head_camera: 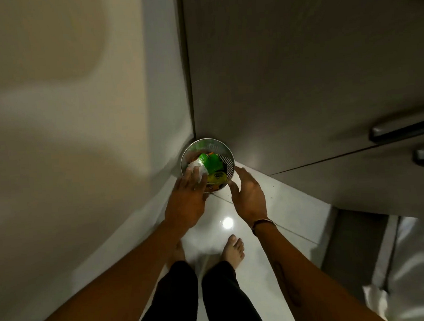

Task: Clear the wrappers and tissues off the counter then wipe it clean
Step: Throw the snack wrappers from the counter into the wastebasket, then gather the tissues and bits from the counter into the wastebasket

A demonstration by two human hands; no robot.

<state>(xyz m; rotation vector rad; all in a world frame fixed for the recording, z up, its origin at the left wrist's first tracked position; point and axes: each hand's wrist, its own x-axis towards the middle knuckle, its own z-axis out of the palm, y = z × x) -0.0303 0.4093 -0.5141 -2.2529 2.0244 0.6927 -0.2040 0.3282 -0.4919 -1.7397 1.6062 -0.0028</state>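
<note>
A small round metal bin [226,151] stands on the floor in the corner between a pale wall and a grey cabinet. Inside lie a green wrapper [209,161], a yellow-green one [215,178] and other scraps. My left hand [187,199] reaches over the bin's near left rim, fingers on a white tissue [197,168] at the top of the pile. My right hand [248,195] hovers just right of the rim, fingers apart, palm inward, holding nothing. A thin bracelet sits on that wrist.
Grey cabinet doors [300,80] with dark handles [402,127] rise on the right. A pale wall [67,119] is on the left. Glossy white floor tiles [283,205] lie below, with my bare feet [233,249] close behind the bin. A white surface [416,272] shows at lower right.
</note>
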